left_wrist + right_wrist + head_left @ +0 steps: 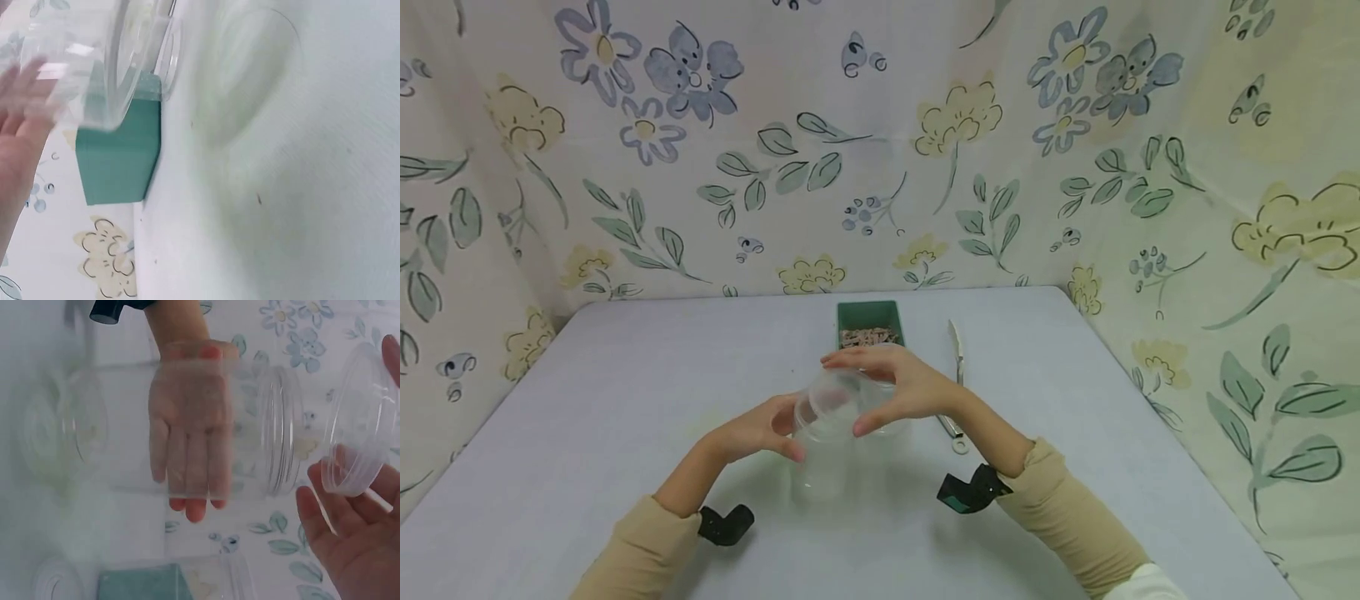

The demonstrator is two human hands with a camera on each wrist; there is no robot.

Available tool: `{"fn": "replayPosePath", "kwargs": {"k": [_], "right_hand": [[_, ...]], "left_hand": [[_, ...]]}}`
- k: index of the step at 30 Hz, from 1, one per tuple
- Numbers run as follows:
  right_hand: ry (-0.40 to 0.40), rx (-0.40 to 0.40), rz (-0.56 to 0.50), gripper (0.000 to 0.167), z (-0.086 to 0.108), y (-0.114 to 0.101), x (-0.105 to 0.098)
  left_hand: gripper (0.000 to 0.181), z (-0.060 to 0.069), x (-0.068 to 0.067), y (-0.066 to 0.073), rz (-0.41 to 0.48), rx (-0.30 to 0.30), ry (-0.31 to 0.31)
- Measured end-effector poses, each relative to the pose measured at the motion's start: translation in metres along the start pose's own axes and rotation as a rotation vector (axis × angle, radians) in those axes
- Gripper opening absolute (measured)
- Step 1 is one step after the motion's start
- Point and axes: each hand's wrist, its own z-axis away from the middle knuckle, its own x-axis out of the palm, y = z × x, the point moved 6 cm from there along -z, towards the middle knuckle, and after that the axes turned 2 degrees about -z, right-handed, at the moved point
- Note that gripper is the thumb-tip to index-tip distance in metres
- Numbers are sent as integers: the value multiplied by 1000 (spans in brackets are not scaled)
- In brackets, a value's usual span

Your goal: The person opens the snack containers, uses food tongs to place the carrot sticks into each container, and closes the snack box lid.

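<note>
Pinched a clear, shallow, round plastic lid [355, 419] by the rim between the thumb and fingers of the right hand [901, 383]. Gripped a tall, clear, cylindrical plastic jar [820, 479] in the left hand [752, 433], with the thumb on the near side and the fingers round behind. Held the jar mouth-up over the white tabletop [1037, 375], long axis close to vertical, with a second clear plastic jar [891, 421] just beyond to the right and a green rectangular box [868, 313] of brownish bits [867, 337] farther back. Had the lid just above the open mouth, apart from the jar's rim and tilted across its axis. Saw the right hand nearer the mouth, the left farther down the wall. Could not tell any contact between base and tabletop.
</note>
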Motion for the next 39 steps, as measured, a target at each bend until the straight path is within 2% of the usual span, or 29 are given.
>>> {"fn": "replayPosePath", "kwargs": {"k": [3, 6, 10, 14, 19, 26, 34, 39], "right_hand": [[45, 18, 121, 77, 5, 2, -1], [27, 42, 223, 71, 9, 4, 6], [-76, 115, 281, 68, 12, 13, 26], [-190, 213, 408, 71, 13, 24, 53], [-284, 241, 522, 74, 13, 34, 82], [-315, 246, 634, 74, 6, 52, 101], [-343, 265, 788, 76, 4, 61, 108], [-333, 233, 904, 77, 4, 61, 111]], "left_hand": [[77, 1, -13, -5, -53, -23, 182], [74, 2, -23, -11, -81, -50, 331], [73, 2, -29, -20, -84, -79, 432], [75, 0, -26, -28, -99, -112, 437], [75, -4, -20, -31, -96, -108, 403], [75, -6, -17, -31, -68, -115, 390], [77, -7, -16, -30, -60, -121, 384], [77, -6, -16, -30, -78, -132, 390]]}}
